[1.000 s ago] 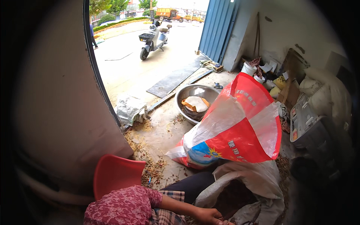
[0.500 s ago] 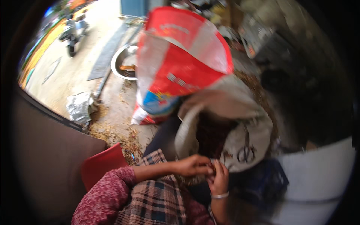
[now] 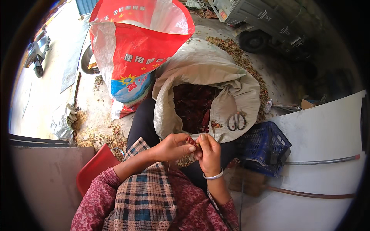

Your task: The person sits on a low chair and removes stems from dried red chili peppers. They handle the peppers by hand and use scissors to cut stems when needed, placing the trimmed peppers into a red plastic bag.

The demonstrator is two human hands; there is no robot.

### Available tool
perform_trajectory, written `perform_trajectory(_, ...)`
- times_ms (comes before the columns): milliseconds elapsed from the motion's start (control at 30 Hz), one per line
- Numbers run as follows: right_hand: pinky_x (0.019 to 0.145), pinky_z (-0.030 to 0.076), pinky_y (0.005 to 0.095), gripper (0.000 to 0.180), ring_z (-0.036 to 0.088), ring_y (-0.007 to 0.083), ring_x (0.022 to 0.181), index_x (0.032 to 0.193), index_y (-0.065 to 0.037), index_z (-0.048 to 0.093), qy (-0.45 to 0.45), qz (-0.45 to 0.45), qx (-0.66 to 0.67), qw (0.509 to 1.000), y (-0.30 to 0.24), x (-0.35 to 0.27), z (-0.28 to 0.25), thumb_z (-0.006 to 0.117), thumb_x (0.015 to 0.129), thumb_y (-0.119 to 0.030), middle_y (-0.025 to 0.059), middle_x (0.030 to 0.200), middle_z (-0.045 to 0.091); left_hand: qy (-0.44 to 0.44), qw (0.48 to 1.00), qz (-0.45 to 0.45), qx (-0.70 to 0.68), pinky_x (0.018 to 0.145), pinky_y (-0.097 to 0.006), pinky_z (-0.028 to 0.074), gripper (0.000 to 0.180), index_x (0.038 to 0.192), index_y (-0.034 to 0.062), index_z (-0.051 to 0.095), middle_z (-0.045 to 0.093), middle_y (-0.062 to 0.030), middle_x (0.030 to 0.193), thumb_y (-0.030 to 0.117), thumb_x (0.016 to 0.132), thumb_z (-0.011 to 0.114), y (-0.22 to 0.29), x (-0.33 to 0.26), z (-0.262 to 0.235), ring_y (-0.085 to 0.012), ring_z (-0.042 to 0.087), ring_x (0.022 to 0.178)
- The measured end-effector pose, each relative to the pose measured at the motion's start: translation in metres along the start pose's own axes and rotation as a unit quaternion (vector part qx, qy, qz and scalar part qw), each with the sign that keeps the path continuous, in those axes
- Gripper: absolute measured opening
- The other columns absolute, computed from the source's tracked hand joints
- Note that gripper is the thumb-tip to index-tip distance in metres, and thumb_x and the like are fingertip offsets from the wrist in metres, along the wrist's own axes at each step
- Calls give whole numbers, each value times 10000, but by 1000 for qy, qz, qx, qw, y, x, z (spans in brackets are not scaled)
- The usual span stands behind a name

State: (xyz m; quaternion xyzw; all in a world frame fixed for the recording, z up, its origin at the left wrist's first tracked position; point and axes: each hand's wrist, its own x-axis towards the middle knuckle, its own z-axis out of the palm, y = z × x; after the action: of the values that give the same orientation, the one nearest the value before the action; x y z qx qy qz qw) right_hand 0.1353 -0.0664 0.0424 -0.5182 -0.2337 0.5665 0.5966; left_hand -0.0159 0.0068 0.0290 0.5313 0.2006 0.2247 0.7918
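Note:
Pinched between the fingers of my left hand (image 3: 173,147) is a dark red dried chili (image 3: 190,141). My right hand (image 3: 210,154), with a pale bangle at its wrist, closes its thumb and fingertips on the chili's other end. Just beyond both hands, a whitish woven sack (image 3: 165,96) gapes with its rim rolled down. Dark red dried chilies (image 3: 192,106) fill the part of it that shows. A pair of dark-handled scissors (image 3: 236,121) lies on the sack's right flap, apart from my hands.
A tall red and white bag (image 3: 142,42) stands beyond the sack on the left, near a metal basin (image 3: 85,61). To the right sit a blue plastic crate (image 3: 266,148) and a white board (image 3: 323,134). Chili scraps (image 3: 239,54) litter the floor. A grey vehicle (image 3: 269,23) and a scooter (image 3: 37,52) stand farther off.
The view has swung, so the bags now appear farther left and higher, and it is sharper. My hands stay together in front of the sack; the chili between them now shows clearly.

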Motion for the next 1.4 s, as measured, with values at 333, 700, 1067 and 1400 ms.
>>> perform_trajectory(333, 497, 405, 360, 214, 510, 280, 543, 754, -13, 493, 28, -367, -467, 804, -1, 6, -3, 544, 929, -123, 112, 651, 483, -28, 974, -162, -153, 521, -214, 363, 241, 936, 13, 605, 552, 11, 697, 250, 911, 638, 5, -4, 3, -29, 450, 605)
perform_trajectory(700, 459, 337, 236, 331, 381, 62, 505, 692, -63, 488, 27, 51, 146, 988, 9, 30, -12, 480, 974, -236, -11, 618, 455, -33, 996, -6, 88, 628, -226, 405, 166, 962, 32, 617, 562, 28, 786, 194, 926, 615, 1, -8, 14, -42, 479, 726)
perform_trajectory(1067, 698, 504, 233, 198, 619, 95, 829, 1038, 15, 625, -58, -112, -257, 958, 1, 2, -31, 657, 875, -94, 41, 940, 658, 64, 963, 22, 262, 739, -338, 522, 475, 1214, -30, 487, 674, -171, 904, 158, 820, 674, -11, 3, 0, -252, 678, 848)
perform_trajectory(1400, 690, 478, 182, 115, 579, 37, 773, 979, 1, 614, -68, -68, -115, 989, 10, 12, -23, 595, 925, -99, -2, 855, 629, 38, 981, 30, 186, 761, -287, 498, 639, 1367, -26, 364, 624, -107, 1018, 166, 854, 693, -3, -3, 1, -122, 592, 881)
